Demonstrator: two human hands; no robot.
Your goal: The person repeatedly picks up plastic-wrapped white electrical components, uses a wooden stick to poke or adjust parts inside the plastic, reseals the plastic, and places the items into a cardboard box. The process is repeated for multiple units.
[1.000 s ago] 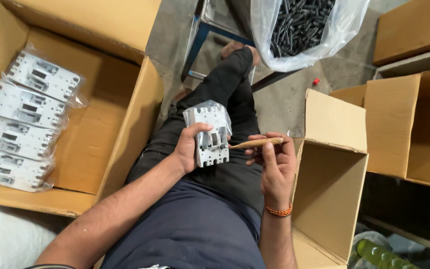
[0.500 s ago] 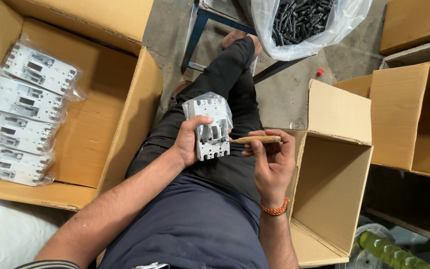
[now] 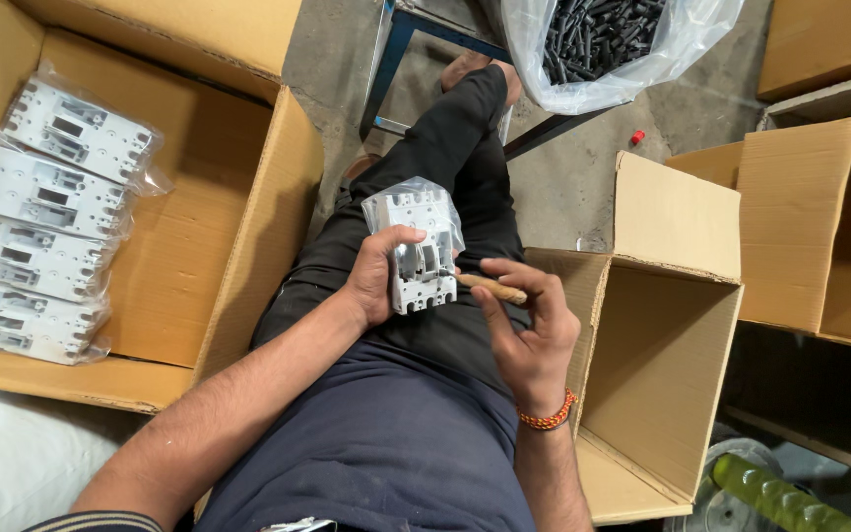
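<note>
1. A grey concrete floor (image 3: 583, 187) carries everything in view.
2. At the left of the frame an open cardboard box (image 3: 219, 236) stands on it, holding four bagged white plastic units (image 3: 46, 222) in a row.
3. At the right, an open cardboard carton (image 3: 672, 325) stands, with another carton (image 3: 819, 217) just beside it.
4. At the top a clear bag of dark bolts (image 3: 613, 39) rests near a blue metal frame (image 3: 396, 59).
5. A small red cap (image 3: 637, 137) lies on the bare concrete.
</note>
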